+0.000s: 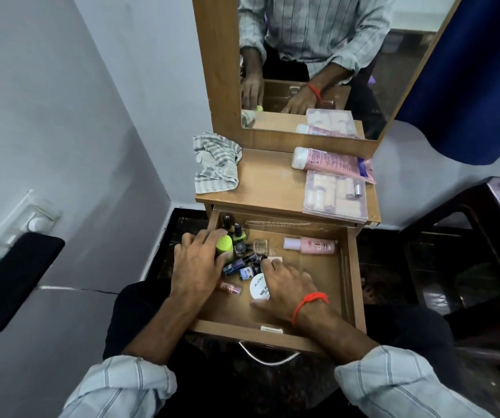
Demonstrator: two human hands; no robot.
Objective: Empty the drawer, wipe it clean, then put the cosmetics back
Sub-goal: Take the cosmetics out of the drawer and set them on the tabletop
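The wooden drawer [351,276] is pulled out under the dressing table top [267,182]. Several small nail polish bottles [247,262] crowd its left half. My left hand [199,262] grips a bottle with a lime green cap [224,244] at the drawer's left side. My right hand [288,286] lies flat with straight fingers over a round white nail polish remover tub [259,286]. A pink bottle [312,245] lies on its side at the back right. A small pink glitter bottle [230,287] lies below my left hand.
A striped grey cloth [215,162] is bunched on the table top's left. A pink tube [324,159] and a clear pouch of small bottles [334,193] lie on its right. A mirror [312,64] stands behind, a dark chair [469,251] at right, a wall close at left.
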